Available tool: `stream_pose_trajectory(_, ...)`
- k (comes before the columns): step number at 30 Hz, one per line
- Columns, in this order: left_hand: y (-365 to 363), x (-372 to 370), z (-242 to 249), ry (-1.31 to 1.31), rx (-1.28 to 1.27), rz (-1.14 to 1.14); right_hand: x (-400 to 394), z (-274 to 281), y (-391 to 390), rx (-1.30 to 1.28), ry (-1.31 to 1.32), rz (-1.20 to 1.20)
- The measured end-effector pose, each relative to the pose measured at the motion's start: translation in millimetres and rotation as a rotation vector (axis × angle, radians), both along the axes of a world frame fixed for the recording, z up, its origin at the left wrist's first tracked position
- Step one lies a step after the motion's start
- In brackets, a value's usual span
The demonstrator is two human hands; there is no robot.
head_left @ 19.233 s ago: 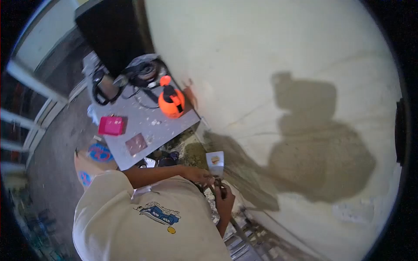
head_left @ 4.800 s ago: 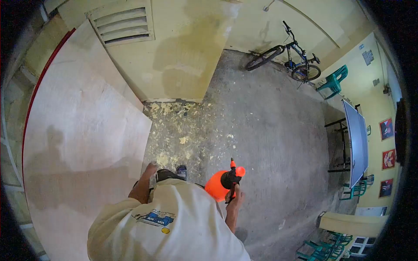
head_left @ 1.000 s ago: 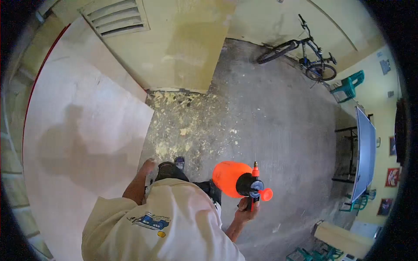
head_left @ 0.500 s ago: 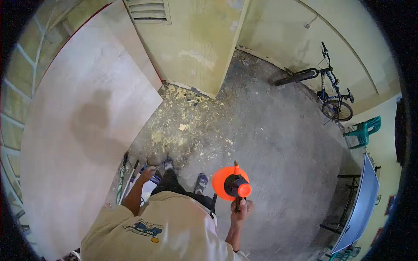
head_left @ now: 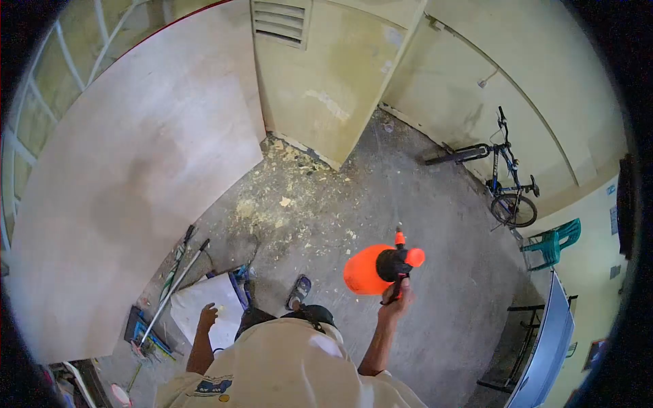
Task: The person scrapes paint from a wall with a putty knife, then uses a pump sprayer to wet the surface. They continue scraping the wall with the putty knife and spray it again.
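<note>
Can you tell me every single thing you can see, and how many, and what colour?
Spray bottle: one, orange and black, in the right hand
Bicycle: one, dark with blue, by the far wall
Chairs: stacked, count unclear, green, right
Table: one, blue top, right edge
Board: large, pale, left
Vent: one, cream, top
Flakes: many, yellowish, on the grey floor
Sheet: one, white, lower left
Pole: one, whitish, beside the sheet
Sandal: one, dark, on a foot
Hands: two, right, left
</note>
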State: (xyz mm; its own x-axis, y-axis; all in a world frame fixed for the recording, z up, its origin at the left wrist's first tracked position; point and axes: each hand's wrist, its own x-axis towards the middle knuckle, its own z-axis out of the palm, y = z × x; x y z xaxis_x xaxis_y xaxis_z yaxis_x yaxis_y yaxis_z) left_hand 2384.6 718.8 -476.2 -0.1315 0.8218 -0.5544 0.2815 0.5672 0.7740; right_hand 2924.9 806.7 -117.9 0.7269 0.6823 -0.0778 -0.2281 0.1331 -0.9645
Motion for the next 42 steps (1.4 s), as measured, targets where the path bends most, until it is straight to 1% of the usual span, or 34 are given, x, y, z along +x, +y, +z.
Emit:
stream_pose_trajectory(2,-37.9,-12.4,-11.7,0.063,0.045,-0.114,-7.7,7.4,-13.7,0.077,0.005,-0.01)
stream_pose_trajectory(3,-54.0,-7.4,12.5,-0.343,-0.157,0.17,-15.5,10.3,-18.2,0.076,0.033,-0.053)
stream_pose_trajectory(4,-73.0,-6.7,16.9,-0.347,-0.162,0.171,-23.9,12.2,-23.4,0.071,0.028,-0.053)
stream_pose_trajectory(6,-106.0,-3.4,22.1,-0.453,-0.337,0.404,-35.7,15.3,-31.7,0.109,-0.074,-0.028)
stream_pose_trajectory(7,-125.2,0.4,27.7,-0.341,-0.35,0.376,-42.2,17.7,-35.4,0.136,-0.098,-0.029)
stream_pose_trajectory(8,-169.6,-10.1,-28.9,-0.359,-0.343,0.38,-48.7,20.7,-41.0,0.144,-0.113,-0.02)
stream_pose_trajectory(9,-180.6,-16.3,-26.4,0.041,0.121,-0.084,-54.0,22.8,-46.4,0.136,-0.086,-0.016)
stream_pose_trajectory(10,-189.8,-13.3,-32.5,0.032,0.129,-0.075,-59.3,23.1,-53.2,0.126,-0.057,-0.014)
stream_pose_trajectory(11,-208.9,-12.7,-38.4,0.024,0.015,0.016,-64.1,19.1,-60.7,0.131,-0.062,-0.009)
stream_pose_trajectory(12,-235.4,-12.1,-39.1,0.018,-0.106,0.105,-68.1,11.0,-69.5,0.08,-0.048,-0.017)
stream_pose_trajectory(14,-277.3,-14.4,-29.5,0.01,-0.348,0.284,-73.4,-0.4,-84.7,0.027,-0.031,-0.022)
stream_pose_trajectory(16,-299.8,-24.7,-20.3,-0.009,-0.343,0.313,-77.9,-9.2,-100.8,0.011,0.021,-0.03)
stream_pose_trajectory(22,-287.4,-52.4,12.1,-0.157,-0.264,0.457,-80.8,-20.2,-127.1,-0.064,0.054,-0.016)
stream_pose_trajectory(25,-270.9,-37.5,26.6,-0.21,-0.235,0.52,-73.7,-19.6,-130.0,-0.064,0.051,-0.017)
stream_pose_trajectory(27,-246.2,-14.4,52.1,-0.078,-0.143,0.483,-68.8,-22.1,-130.3,-0.028,0.065,-0.02)
stream_pose_trajectory(28,-240.1,-8.3,58.3,-0.074,-0.149,0.486,-65.9,-24.0,-132.1,0.01,0.08,-0.03)
stream_pose_trajectory(30,-222.4,4.9,59.7,-0.21,-0.111,0.468,-57.5,-25.2,-130.0,0.012,0.085,-0.023)
stream_pose_trajectory(31,-219.5,14.9,64.5,-0.071,-0.031,0.341,-53.1,-25.8,-128.4,0.012,0.087,-0.02)
stream_pose_trajectory(32,-219.2,21.2,68.7,-0.071,-0.041,0.349,-49.1,-25.9,-128.1,0.001,0.085,-0.013)
stream_pose_trajectory(33,-218.1,26.6,72.6,-0.124,-0.075,0.415,-45.9,-25.7,-125.6,-0.014,0.044,0.002)
stream_pose_trajectory(34,-222.8,31.3,74.4,-0.177,-0.108,0.486,-43.7,-26.3,-123.8,-0.029,0.004,0.021)
stream_pose_trajectory(35,-236.7,33.5,70.3,-0.178,-0.12,0.505,-41.3,-28.0,-124.8,-0.041,0.001,0.039)
stream_pose_trajectory(37,-265.6,37.0,61.0,-0.191,-0.132,0.466,-35.3,-31.1,-120.6,-0.082,0.026,0.024)
stream_pose_trajectory(38,-285.4,42.6,59.9,-0.194,-0.136,0.487,-31.7,-33.0,-120.0,-0.088,0.022,0.045)
stream_pose_trajectory(40,-321.0,48.0,56.7,-0.05,-0.118,0.534,-30.2,-41.1,-125.4,-0.045,0.056,0.117)
stream_pose_trajectory(41,-337.0,51.3,64.1,-0.153,-0.278,0.753,-28.4,-43.3,-124.4,-0.05,0.054,0.138)
stream_pose_trajectory(42,-347.6,55.5,61.3,-0.157,-0.28,0.781,-28.3,-46.3,-121.8,-0.064,0.076,0.079)
